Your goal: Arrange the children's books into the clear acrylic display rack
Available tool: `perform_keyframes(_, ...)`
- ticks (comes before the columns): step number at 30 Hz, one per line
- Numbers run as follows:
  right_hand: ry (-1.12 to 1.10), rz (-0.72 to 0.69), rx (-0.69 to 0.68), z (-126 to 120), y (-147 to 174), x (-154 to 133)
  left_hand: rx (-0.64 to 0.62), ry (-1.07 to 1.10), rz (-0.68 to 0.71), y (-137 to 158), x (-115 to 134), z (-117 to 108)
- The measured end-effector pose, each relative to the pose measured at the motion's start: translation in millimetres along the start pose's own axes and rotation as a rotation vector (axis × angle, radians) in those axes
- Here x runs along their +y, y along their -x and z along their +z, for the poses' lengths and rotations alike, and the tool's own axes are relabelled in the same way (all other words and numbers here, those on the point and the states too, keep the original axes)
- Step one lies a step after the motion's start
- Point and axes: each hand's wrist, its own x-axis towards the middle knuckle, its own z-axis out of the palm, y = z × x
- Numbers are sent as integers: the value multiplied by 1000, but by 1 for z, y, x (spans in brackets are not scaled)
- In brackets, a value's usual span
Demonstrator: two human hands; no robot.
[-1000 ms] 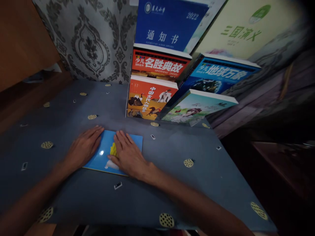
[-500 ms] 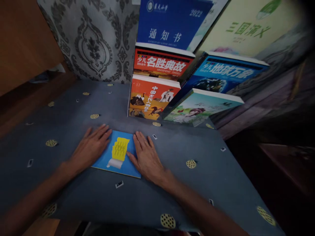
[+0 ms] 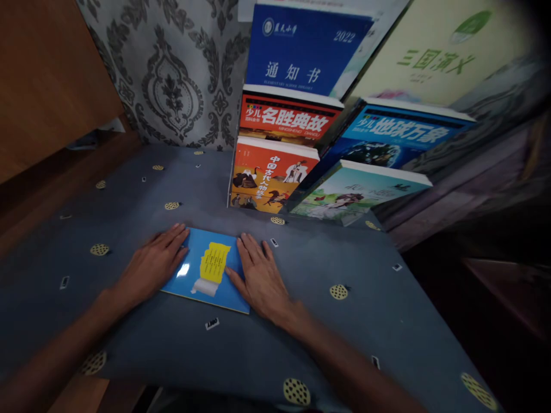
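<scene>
A thin blue book (image 3: 188, 274) with a yellow and grey printed patch lies flat on the table near its front. My left hand (image 3: 160, 258) rests along the book's left edge, palm down with fingers stretched out. At the opposite edge, my right hand (image 3: 261, 275) lies flat, its fingers pointing away from me and its thumb on the cover. Neither hand grips the book. Part of each side edge is hidden under the hands.
Books stand on a tiered rack at the back: an orange book (image 3: 272, 176), a red one (image 3: 288, 121), a dark blue booklet (image 3: 301, 51), a green one (image 3: 357, 192), a blue one (image 3: 387, 135) and a cream one (image 3: 434, 51). A grey patterned cloth (image 3: 86, 310) covers the table.
My left hand has slid slightly left, uncovering more of the cover, where a bright glare spot now shows. The right hand stays at its edge. The view has shifted slightly.
</scene>
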Motion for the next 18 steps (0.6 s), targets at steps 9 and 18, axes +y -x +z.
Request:
perform_keyframes(9,-1,4,23,-4,3,-4,30,52,-22,10,-12,8)
perform_keyframes(18,-29,9,45,-8,28,-6,158,-42,186,13,-27,29)
